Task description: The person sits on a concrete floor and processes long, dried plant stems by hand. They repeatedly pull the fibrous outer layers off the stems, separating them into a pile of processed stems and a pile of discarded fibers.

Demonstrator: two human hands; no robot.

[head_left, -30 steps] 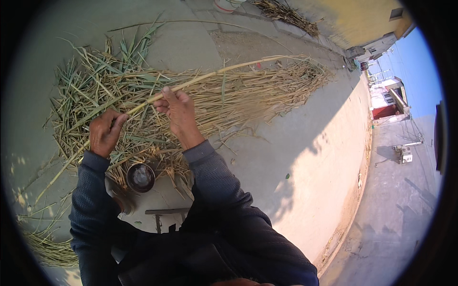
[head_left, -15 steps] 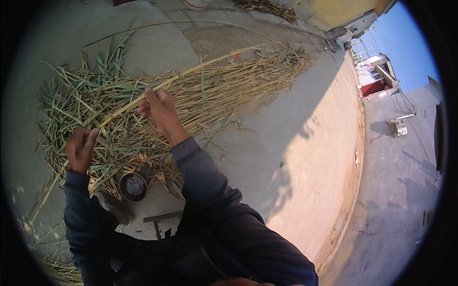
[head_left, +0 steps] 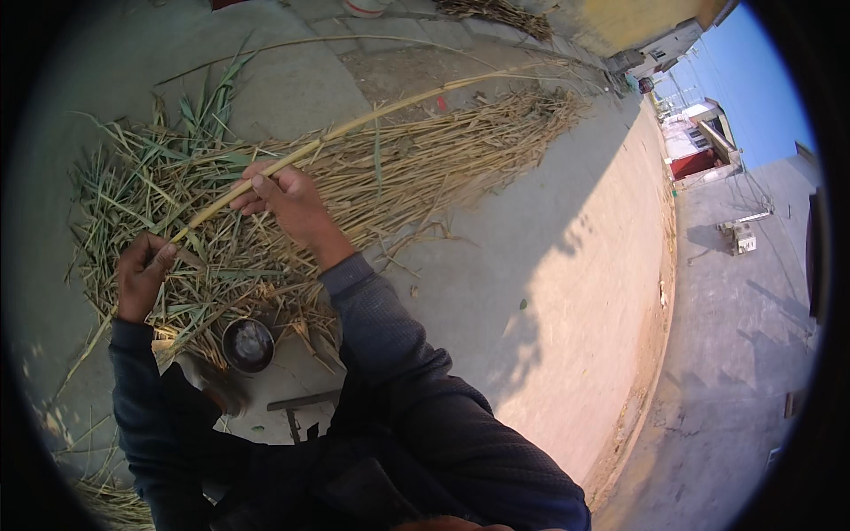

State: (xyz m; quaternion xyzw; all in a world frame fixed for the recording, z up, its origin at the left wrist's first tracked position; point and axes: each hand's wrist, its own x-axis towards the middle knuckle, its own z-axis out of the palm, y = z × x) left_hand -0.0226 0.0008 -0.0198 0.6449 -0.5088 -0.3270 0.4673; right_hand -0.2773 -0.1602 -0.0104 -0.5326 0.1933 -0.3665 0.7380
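A long, yellowish reed stalk (head_left: pixel 354 123) slants up and to the right above a heap of cut reeds (head_left: pixel 416 168). My left hand (head_left: pixel 140 276) is closed on its lower end, thumb and fingers pinching it. Farther along, my right hand (head_left: pixel 297 211) grips the same stalk, with the thumb pressed on top and the fingers curled under it. The stalk's far part bends past the top of the heap. Dry stems and green leaves lie tangled under both hands.
A dark round bowl (head_left: pixel 247 346) stands by the heap's near edge, close to my foot. Beside it is a dark wooden piece (head_left: pixel 303 401), perhaps a stool. A bundle of dry stalks (head_left: pixel 500 16) and a white bucket (head_left: pixel 366 7) are at the far side. A grey wall (head_left: pixel 708 354) runs along the right.
My right hand has shifted slightly left and down, and my left hand a little left. The stalk's far part has risen away from the heap and reaches farther right.
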